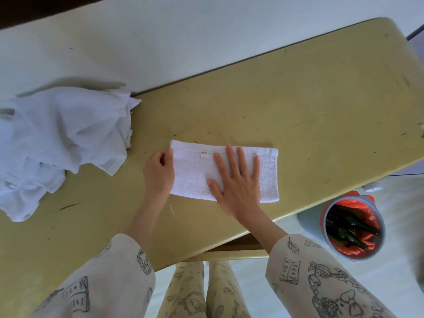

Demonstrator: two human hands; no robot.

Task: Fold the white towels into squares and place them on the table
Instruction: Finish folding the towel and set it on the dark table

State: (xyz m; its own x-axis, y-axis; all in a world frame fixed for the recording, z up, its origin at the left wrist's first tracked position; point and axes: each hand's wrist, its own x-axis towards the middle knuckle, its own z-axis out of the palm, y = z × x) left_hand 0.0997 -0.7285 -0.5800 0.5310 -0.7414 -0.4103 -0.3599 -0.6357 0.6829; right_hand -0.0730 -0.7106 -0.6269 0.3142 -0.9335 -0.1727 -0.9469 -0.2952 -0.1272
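A white towel [192, 173] lies folded into a long rectangle on the yellowish table [298, 115], with a small orange tag near its far edge. My right hand [236, 180] rests flat on the middle of the towel, fingers spread. My left hand [159, 173] pinches the towel's left end between thumb and fingers. A heap of crumpled white towels [59, 138] sits at the table's left.
The table's near edge runs diagonally from lower left to right. A grey bin [353, 228] lined with an orange bag stands on the floor at the right, below the table edge. A white wall lies behind the table. My legs show under the table edge.
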